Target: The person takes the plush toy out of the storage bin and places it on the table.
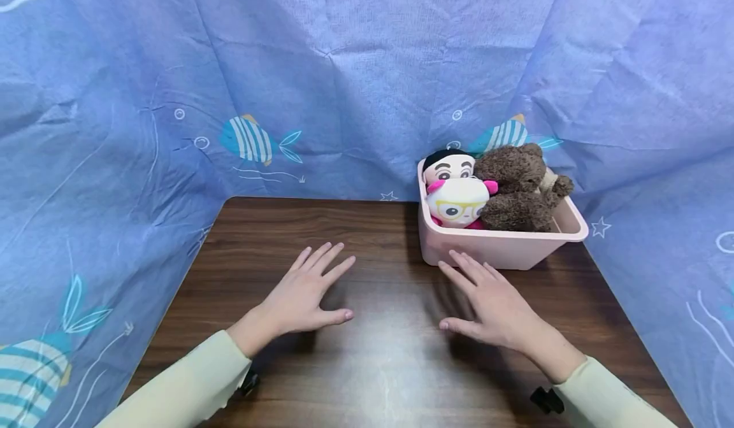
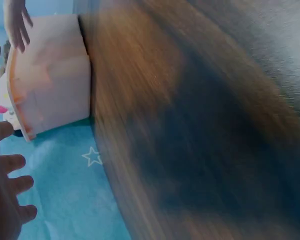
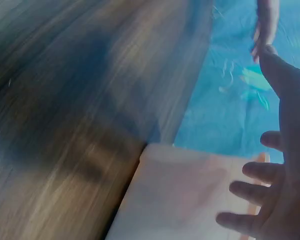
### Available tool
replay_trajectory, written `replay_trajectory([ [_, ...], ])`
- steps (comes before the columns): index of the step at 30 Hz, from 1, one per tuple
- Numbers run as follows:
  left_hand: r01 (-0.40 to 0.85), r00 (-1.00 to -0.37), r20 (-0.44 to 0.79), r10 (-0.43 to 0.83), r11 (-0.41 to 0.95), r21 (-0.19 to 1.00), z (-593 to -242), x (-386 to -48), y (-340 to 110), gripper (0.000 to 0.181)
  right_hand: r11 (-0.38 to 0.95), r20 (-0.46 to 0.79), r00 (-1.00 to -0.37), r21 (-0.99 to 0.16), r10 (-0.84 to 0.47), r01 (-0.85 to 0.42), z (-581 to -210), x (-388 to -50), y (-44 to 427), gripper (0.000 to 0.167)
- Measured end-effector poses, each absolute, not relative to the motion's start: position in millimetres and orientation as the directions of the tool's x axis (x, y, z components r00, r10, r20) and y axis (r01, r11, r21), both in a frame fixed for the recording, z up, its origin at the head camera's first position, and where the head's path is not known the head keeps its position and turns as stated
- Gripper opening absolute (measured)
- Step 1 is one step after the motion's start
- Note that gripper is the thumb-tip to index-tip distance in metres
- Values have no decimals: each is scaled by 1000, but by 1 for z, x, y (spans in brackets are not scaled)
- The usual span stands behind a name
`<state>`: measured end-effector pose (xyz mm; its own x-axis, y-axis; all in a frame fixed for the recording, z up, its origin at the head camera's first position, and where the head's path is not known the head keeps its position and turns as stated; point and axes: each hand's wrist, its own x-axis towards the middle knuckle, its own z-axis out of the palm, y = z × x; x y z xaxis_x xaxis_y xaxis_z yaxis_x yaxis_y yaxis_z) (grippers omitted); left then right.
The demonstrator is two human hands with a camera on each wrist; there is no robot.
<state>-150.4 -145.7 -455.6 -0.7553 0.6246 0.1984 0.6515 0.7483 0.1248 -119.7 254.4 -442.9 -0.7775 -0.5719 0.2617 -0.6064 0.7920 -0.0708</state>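
The pale pink, rectangular plastic bin [image 1: 518, 248] stands just past three o'clock in the head view. Inside, a fuzzy dark-brown teddy bear [image 1: 510, 173] lies toward three. The right hand [image 1: 496, 307], at the bin's six, and left hand [image 1: 302, 295], between eight and nine, spread wide, holding nothing. A round white plush with pink ears [image 1: 457, 200] sits at nine; a black-haired doll [image 1: 449, 165], ten.
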Motion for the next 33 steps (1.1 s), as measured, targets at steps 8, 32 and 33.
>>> replay_trajectory([
  [8, 676, -733, 219, 644, 655, 337, -441, -197, -121, 81, 822, 340, -888, -373, -310, -430, -436, -124, 278, 70],
  [32, 585, -768, 219, 602, 521, 621, -371, -300, 0, 69, -302, -87, -916, -953, 392, -38, -439, -143, 315, 26],
  [33, 578, -772, 208, 600, 528, 621, -370, -302, 4, 70, -342, -106, -916, -939, 388, -36, -440, -144, 316, 24],
])
